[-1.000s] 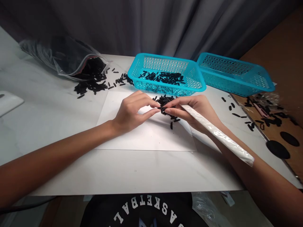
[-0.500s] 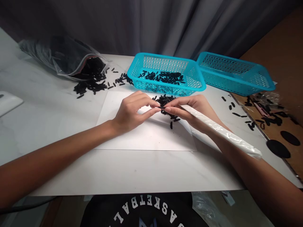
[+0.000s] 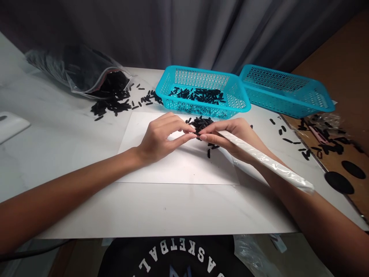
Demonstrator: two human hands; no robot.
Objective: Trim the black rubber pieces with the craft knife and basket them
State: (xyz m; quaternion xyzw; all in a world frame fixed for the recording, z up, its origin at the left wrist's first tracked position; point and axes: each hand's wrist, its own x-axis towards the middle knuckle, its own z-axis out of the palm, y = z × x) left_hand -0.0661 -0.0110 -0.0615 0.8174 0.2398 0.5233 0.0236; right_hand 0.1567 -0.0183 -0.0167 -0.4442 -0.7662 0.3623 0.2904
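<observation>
My left hand (image 3: 164,136) pinches one end of a small black piece (image 3: 196,134) between thumb and fingertips. At its other end my right hand (image 3: 230,138) also pinches, fingertips almost touching the left ones. A long white plastic-wrapped strip (image 3: 268,163) rests in my right hand and runs back along the forearm. Beneath the hands lies a white sheet (image 3: 173,169), with a pile of black pieces (image 3: 201,123) just behind the fingertips. Behind that stands a blue basket (image 3: 206,109) holding many black pieces.
A clear bag (image 3: 83,73) spills black pieces at the back left. A second blue basket (image 3: 288,104) stands at the back right. Loose pieces, two black ovals (image 3: 339,182) and a pink tool (image 3: 317,134) lie at the right. A white object (image 3: 11,126) sits far left.
Both hands have stayed nearly in place, still pinching at the same spot. The right fingertips and the white strip have shifted slightly.
</observation>
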